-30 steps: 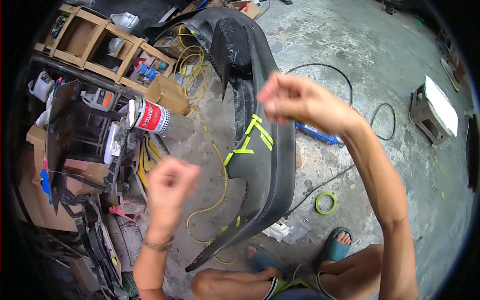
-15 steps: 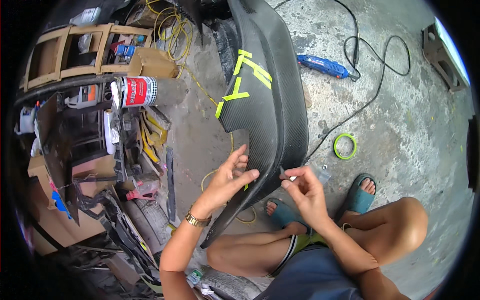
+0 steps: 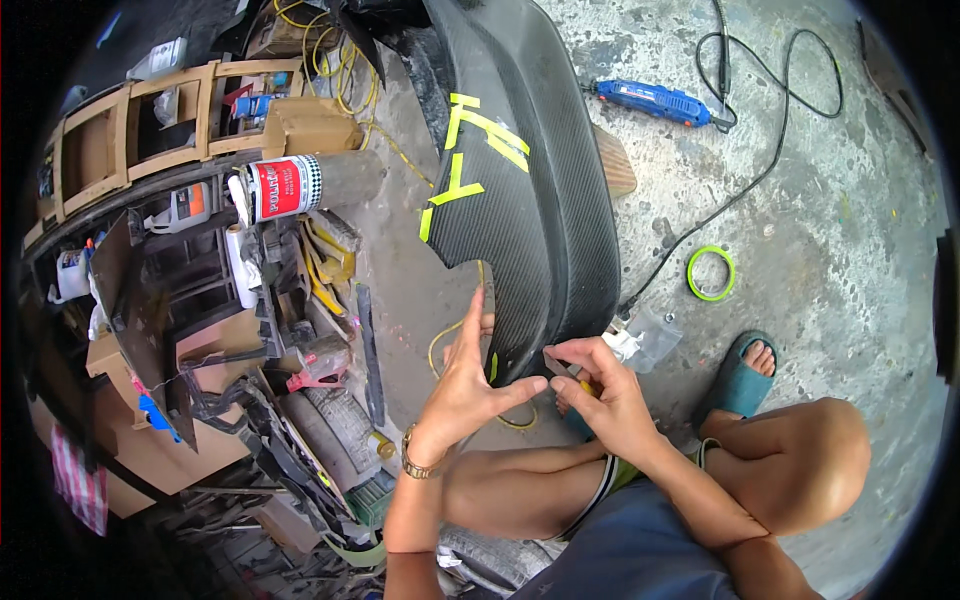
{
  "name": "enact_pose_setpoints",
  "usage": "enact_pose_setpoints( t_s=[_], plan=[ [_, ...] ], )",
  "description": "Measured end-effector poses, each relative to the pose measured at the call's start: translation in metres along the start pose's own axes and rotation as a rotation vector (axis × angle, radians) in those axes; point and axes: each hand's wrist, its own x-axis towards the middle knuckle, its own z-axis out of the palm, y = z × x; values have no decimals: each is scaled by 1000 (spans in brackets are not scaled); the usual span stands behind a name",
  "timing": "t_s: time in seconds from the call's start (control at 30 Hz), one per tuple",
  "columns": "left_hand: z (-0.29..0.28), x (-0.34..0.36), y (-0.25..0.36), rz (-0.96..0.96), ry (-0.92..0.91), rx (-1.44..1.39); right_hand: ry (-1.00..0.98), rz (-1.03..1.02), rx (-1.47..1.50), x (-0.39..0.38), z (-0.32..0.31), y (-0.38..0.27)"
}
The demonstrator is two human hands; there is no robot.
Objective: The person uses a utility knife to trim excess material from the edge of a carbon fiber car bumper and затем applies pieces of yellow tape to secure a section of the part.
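A long black carbon-fibre panel [image 3: 515, 230] with a curved ridge runs down the middle, strips of bright yellow tape [image 3: 458, 190] stuck near its left edge. My left hand [image 3: 462, 390] rests at the panel's narrow lower end, fingers stretched along the cut edge and thumb out to the right, apart from one another. My right hand [image 3: 605, 395], just right of it, pinches a small blade-like tool [image 3: 557, 367] with some yellow on it over that end; its exact kind is unclear.
A blue rotary tool [image 3: 655, 105] with black cable and a green tape roll [image 3: 711, 273] lie on the concrete floor [image 3: 820, 260]. At left are a wooden crate [image 3: 120, 150], a red-labelled can [image 3: 285, 187], cardboard and scrap. My legs and sandalled foot [image 3: 738, 375] are below.
Both hands have come down from mid-air to the panel's lower end. The right hand's tool now shows more, and my left index finger points further upward along the edge. The view has shifted.
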Motion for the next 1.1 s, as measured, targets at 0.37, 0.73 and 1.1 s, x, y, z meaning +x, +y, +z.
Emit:
enact_pose_setpoints(
  t_s=[0.37, 0.73, 1.1],
  plan=[
    [1, -1, 11, -26, 17, 222, 23, -212, -149, 1, 0, 4],
    [-1, -1, 9, 48, 17, 299, 47, -218, -184, 2, 3, 1],
    [1, -1, 10, 68, 37, 305, 76, -243, -183, 2, 5, 1]
  ],
)
